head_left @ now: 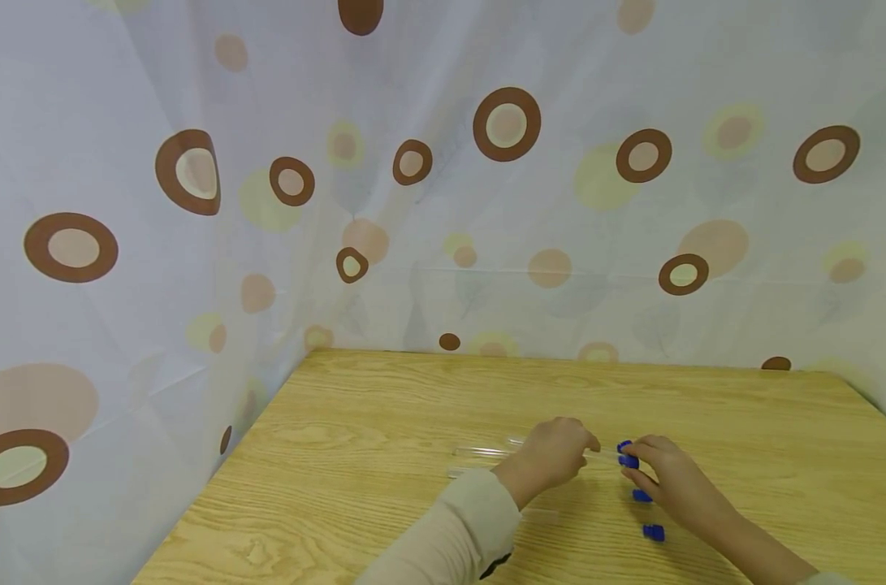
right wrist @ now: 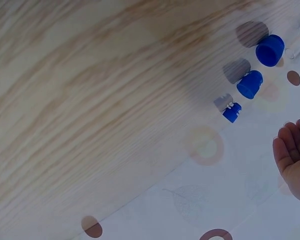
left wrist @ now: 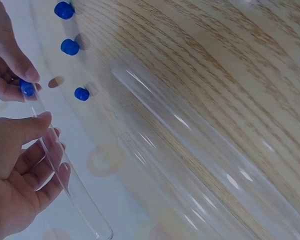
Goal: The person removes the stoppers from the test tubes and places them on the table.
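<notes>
My left hand (head_left: 554, 452) grips a clear test tube (left wrist: 82, 200), with thumb and fingers curled around its upper part in the left wrist view. Thumb and fingers of my right hand (head_left: 672, 479) pinch a blue cap (left wrist: 27, 88) at the mouth of that tube. Whether the cap is fully seated cannot be told. Three loose blue caps lie near the right hand: a far one (head_left: 624, 446), a middle one (head_left: 641, 495) and a near one (head_left: 653, 532). The left hand covers part of the held tube in the head view.
Several more clear tubes (head_left: 479, 452) lie on the wooden table (head_left: 326, 471) left of and beneath the left hand. They are hard to see against the wood grain. A patterned curtain (head_left: 428, 219) hangs behind the table and along its left side.
</notes>
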Motion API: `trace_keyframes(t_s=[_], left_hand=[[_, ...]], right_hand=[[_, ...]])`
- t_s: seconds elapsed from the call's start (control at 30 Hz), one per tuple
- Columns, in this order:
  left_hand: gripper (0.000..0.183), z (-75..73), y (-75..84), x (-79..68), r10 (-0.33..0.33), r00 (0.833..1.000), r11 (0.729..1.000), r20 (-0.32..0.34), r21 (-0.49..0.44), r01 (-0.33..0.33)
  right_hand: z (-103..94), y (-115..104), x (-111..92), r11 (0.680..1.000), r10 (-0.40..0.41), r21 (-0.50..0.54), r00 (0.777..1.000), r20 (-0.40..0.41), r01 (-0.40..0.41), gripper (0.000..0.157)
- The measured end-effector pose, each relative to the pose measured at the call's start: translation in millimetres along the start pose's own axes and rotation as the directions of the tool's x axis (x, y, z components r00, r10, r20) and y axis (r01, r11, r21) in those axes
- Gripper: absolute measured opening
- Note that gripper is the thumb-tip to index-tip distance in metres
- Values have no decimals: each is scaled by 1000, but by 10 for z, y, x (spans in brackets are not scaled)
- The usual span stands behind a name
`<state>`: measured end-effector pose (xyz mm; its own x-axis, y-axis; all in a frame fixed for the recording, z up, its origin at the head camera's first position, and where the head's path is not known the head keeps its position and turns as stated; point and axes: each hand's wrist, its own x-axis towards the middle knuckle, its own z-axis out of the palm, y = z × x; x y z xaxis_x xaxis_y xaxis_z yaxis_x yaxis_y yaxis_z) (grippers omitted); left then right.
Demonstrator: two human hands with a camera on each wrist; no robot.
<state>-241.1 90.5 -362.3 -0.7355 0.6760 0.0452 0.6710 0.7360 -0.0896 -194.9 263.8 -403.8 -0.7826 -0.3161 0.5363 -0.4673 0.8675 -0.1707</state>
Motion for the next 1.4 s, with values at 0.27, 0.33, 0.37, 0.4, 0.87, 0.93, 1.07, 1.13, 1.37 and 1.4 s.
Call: trace_keyframes(t_s=[0.27,0.33,0.37,0.4,0.87,0.93,1.07,1.13,1.37,1.4], left_hand=[[31,17,-12,-29,18,1000,999,-4,36,-18],[31,27,-23,-44,33,999,998,-27,47,-31],[31,33,-29,-52,38,999,998,-39,50,-36],[31,38,-37,-62,45,998,998,-54,54,-42],[27,159,-249,-219,169,939,986,-301,52,-161],[27,185,-279,-231,171,934,985,-313,59,-161],[26,218,-320,-260,171,929,985,-328,41,-167],[26,231,-339,-274,172,925,985,-338,35,-170],[23,271,-404,-296,189,901,982,-391,49,-185],[23,272,-411,-297,190,900,981,-392,50,-185]], right_hand=[[-59,-52,9,997,61,40,994,87,-65,13],[-66,-63,7,997,64,41,995,78,-68,13],[-69,-66,5,997,65,39,995,71,-67,14],[-71,-70,4,997,62,36,996,62,-65,14],[-83,-60,-1,998,64,22,997,37,-65,15],[-85,-59,-4,998,63,22,997,39,-64,15],[-99,-64,-16,997,71,30,996,50,-73,16],[-107,-66,-21,996,75,35,996,51,-77,17],[-122,-54,-26,998,60,25,997,40,-61,16],[-123,-52,-27,998,59,24,997,39,-60,16]])
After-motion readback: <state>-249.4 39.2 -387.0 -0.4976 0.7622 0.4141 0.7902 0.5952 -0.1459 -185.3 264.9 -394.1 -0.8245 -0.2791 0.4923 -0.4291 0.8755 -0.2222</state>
